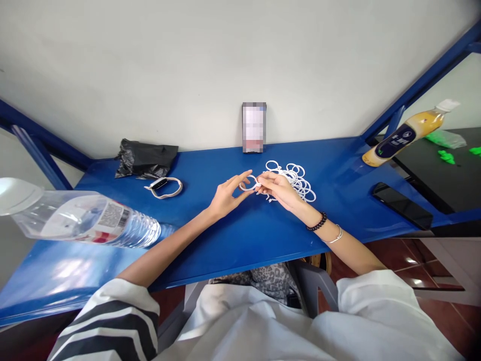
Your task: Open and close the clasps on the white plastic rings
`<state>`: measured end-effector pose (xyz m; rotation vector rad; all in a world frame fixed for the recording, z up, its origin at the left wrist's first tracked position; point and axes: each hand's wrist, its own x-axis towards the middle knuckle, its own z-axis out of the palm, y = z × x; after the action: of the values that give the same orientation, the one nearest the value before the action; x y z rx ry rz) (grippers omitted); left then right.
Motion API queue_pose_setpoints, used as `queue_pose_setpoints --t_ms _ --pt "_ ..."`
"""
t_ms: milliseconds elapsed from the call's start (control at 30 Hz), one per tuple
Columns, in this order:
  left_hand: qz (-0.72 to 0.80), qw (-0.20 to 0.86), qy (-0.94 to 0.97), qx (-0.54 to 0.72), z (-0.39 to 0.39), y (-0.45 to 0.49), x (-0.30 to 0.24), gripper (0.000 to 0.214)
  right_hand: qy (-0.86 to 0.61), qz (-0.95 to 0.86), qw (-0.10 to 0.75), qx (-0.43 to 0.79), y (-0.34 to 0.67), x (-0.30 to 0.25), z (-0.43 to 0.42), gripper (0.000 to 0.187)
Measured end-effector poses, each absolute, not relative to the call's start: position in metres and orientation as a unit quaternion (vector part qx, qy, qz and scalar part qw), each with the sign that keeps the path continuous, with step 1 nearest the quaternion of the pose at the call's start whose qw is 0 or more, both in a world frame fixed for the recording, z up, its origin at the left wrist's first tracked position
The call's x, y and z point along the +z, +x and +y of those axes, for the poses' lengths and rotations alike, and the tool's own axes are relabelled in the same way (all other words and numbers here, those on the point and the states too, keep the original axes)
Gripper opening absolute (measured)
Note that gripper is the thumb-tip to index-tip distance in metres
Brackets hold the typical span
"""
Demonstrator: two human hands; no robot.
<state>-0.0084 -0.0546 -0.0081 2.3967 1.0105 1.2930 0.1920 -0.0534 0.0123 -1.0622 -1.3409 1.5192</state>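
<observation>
A tangle of white cord loops (pixel 296 180) lies on the blue table (pixel 255 235), just past my hands. My right hand (pixel 280 190) pinches one white loop (pixel 248 183) at its right side, fingers closed on it. My left hand (pixel 227 195) meets the same loop from the left, thumb and forefinger pinched on its near edge, the other fingers stretched out. Both hands hover just above the tabletop at its middle.
A phone (pixel 254 127) stands against the wall behind the loops. A black plastic bag (pixel 145 158) and a pale wristwatch (pixel 164 187) lie at back left. A clear water bottle (pixel 80 218) sits at left, a yellow drink bottle (pixel 408 133) and a dark phone (pixel 402 204) at right.
</observation>
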Motion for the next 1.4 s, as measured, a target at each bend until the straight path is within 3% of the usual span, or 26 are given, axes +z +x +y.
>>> queue_pose_setpoints --t_ms 100,267,433,867,1200,1400 --pt "0.352 0.09 0.819 0.445 -0.052 -0.012 -0.004 0.045 -0.401 -0.597 0.428 0.548 0.193 0.015 -0.055 0.037" --pt "0.346 0.064 0.819 0.453 -0.05 -0.015 0.007 0.044 -0.392 -0.754 0.449 0.278 0.194 0.021 -0.06 0.022" --pt "0.344 0.054 0.821 0.453 -0.051 -0.013 0.01 0.042 -0.38 -0.82 0.414 0.107 0.195 0.022 -0.061 0.027" --pt "0.353 0.057 0.827 0.435 -0.053 -0.01 0.01 0.04 -0.39 -0.832 0.393 0.014 0.196 0.019 -0.063 0.031" --pt "0.509 0.015 0.802 0.312 -0.021 -0.026 -0.03 0.031 -0.378 -0.907 0.182 -0.034 0.201 0.005 -0.054 0.025" --pt "0.536 0.027 0.807 0.247 -0.022 -0.026 -0.035 0.036 -0.377 -0.909 0.173 -0.04 0.2 0.007 -0.054 0.015"
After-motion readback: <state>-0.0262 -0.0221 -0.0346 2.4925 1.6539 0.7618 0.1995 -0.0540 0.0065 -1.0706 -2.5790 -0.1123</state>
